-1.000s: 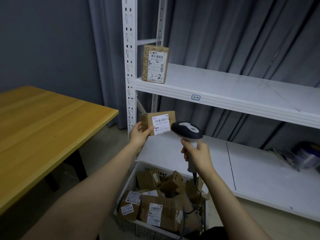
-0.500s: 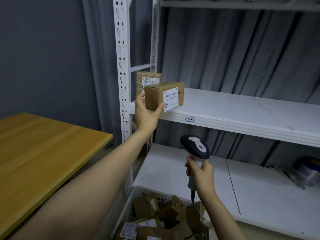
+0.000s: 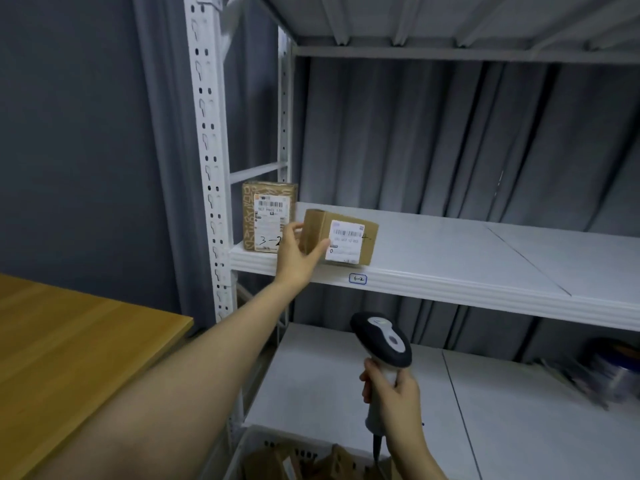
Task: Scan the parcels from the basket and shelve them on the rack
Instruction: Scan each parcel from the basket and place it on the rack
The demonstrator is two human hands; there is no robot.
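Left hand is up at the middle shelf, wrapped round the near end of a box, with the thumb on the front face by the white label and the other fingers round the back. The box looks like it's sitting on the shelf close to the front edge, label side facing out. Just past the fingers of that hand, towards the rack upright, a taller box stands on end with "3-" handwritten on its label, the rest of it hidden behind the hand. The two boxes are close, but I can't tell if they touch. Under the held box there's a small tag on the shelf lip reading 6-2.

Right hand is lower and nearer, clenched round the handle of the scanner, whose dark head tilts up and away from that hand. Its cable hangs down past the wrist.

Below the right hand the rim of the basket just shows at the bottom edge, with brown parcels piled in it. The lower shelf runs behind that hand. Off to the outside of the left arm is a wooden worktop. Way out past the right hand, something blurry sits on the lower shelf and I can't make it out.
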